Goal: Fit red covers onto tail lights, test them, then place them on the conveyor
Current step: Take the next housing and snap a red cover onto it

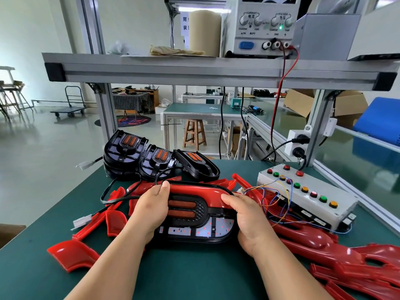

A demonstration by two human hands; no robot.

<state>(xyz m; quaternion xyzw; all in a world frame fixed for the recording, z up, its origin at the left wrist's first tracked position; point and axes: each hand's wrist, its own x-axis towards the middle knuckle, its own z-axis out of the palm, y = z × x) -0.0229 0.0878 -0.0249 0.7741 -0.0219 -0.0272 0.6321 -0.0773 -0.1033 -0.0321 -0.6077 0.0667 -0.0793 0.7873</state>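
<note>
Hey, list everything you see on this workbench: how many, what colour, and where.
tail light: one, black, centre of the mat, held in both hands
red cover: one, red, along the tail light's far edge
bare tail lights: at least three, black with orange lenses, stacked back left
loose covers: many, red, scattered left and piled right
test box: one, white with red, green and orange buttons, right
power supply: one, light grey, upper shelf
roll: one, beige, upper shelf
mat: one, dark green, covers the bench
left hand: grips the tail light's left end
right hand: grips its right end
</note>
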